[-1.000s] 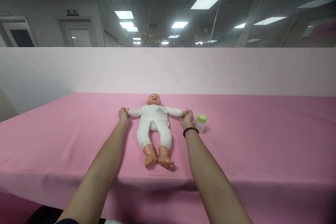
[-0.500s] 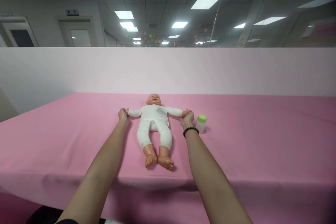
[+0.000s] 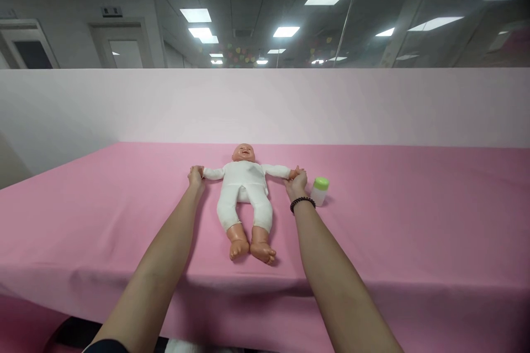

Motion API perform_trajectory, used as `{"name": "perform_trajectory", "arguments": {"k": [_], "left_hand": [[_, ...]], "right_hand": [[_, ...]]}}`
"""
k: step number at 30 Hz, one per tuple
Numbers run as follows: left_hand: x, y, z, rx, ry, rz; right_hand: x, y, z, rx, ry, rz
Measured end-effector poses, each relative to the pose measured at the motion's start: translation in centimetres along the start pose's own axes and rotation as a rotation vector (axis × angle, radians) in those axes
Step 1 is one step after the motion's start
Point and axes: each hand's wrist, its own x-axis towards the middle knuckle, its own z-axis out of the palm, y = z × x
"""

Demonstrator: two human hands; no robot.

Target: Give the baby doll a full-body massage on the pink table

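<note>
A baby doll (image 3: 244,182) with a white cloth body lies on its back on the pink-covered table (image 3: 124,198), feet toward me. Its arms are stretched out to both sides. My left hand (image 3: 196,175) is closed around the doll's hand on the left. On the other side, my right hand (image 3: 296,183) grips the doll's other hand, whose small fingers stick out above mine. A black coiled band circles my right wrist. Just right of that wrist stands a small translucent bottle (image 3: 318,195) with a green cap.
Behind the table runs a low white wall (image 3: 265,105), with a glass pane (image 3: 256,16) above it that shows ceiling lights. The table's front edge lies below the doll's feet. Two doors are at the upper left.
The whole view has shifted slightly, so things sit a little higher. Both hands keep hold of the doll's hands, and its arms stay spread.
</note>
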Motion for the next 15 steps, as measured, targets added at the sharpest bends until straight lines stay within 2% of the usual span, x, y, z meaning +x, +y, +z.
{"name": "perform_trajectory", "arguments": {"k": [5, 7, 10, 12, 15], "left_hand": [[-0.5, 0.4, 1.2, 0.074, -0.021, 0.081], [-0.2, 0.8, 1.9, 0.122, -0.03, 0.118], [1.0, 1.7, 3.1, 0.194, -0.025, 0.189], [2.2, 2.2, 4.1, 0.5, -0.084, 0.266], [4.1, 2.2, 5.5, 1.159, -0.245, 0.306]], "right_hand": [[-0.9, 0.0, 0.7, 0.055, -0.043, -0.115], [-1.0, -0.6, 1.2, -0.041, -0.049, -0.215], [-0.5, -2.0, 2.8, -0.344, -0.094, -0.428], [0.4, -2.8, 4.2, -0.618, -0.162, -0.542], [2.4, -3.0, 6.0, -1.053, -0.222, -0.518]]}}
